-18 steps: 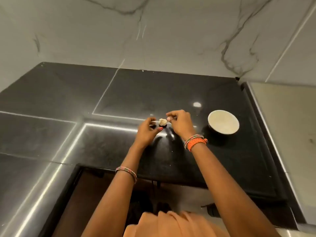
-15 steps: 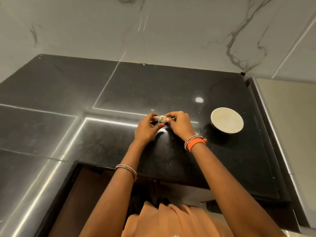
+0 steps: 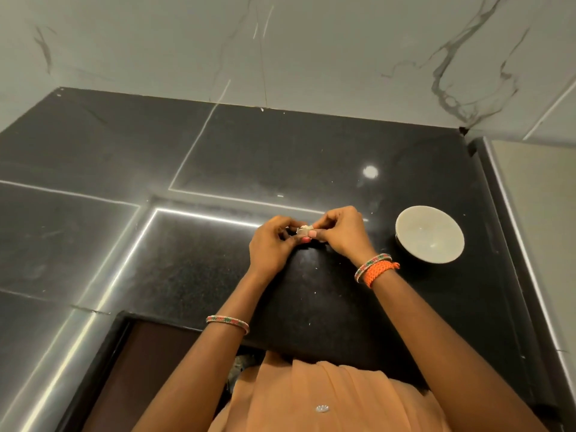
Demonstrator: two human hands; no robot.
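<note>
A small pale lump [image 3: 304, 231], perhaps a garlic bulb or clove, is held just above the black stone counter [image 3: 311, 157]. My left hand [image 3: 271, 244] pinches it from the left with thumb and fingertips. My right hand [image 3: 341, 230] pinches it from the right, fingers curled over its top. Most of the lump is hidden by my fingers. A white bowl [image 3: 429, 233] stands on the counter to the right of my right hand and looks empty.
The counter ends at a white marble wall [image 3: 280, 48] behind. A raised dark edge and a pale surface [image 3: 539, 213] lie on the far right. Tiny pale flecks [image 3: 314, 269] dot the counter near my wrists. Below the counter's front edge lies a dark opening [image 3: 149, 353].
My hands have closed in together on the lump, so the fingers now cover more of it. The camera has tilted a little; the bowl has not moved.
</note>
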